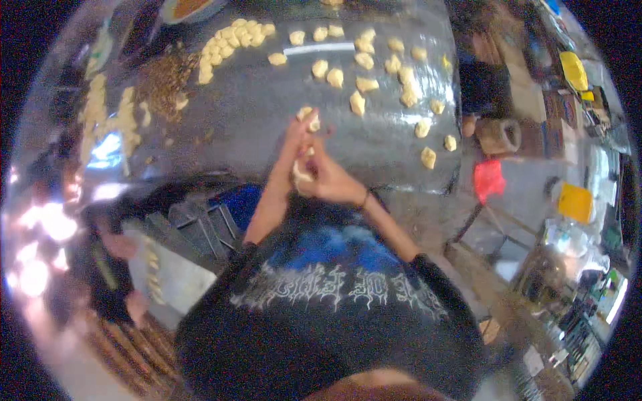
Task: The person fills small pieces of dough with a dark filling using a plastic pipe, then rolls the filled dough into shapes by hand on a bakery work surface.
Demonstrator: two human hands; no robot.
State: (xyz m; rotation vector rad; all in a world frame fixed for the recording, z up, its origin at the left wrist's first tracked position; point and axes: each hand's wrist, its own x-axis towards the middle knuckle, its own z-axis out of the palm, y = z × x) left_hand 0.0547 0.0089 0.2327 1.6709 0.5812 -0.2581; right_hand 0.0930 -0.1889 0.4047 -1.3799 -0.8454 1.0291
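Note:
Both my hands are together over the near edge of a dark metal table. My left hand reaches forward, fingers closed round pale dough that pokes out at the fingertips. Against it my right hand is closed on a piece of dough, which bulges out near the palm. Whether the dough in the two hands is a single piece cannot be made out. Loose dough pieces lie scattered beyond my hands and to the right. At the far left of these, a cluster of dough pieces sits packed together.
Brown crumbly filling is heaped on the table's left, beside rows of pale pieces. A bowl stands at the far edge. At lower left another person's hand is by a white tray. Grey crates stand below the table.

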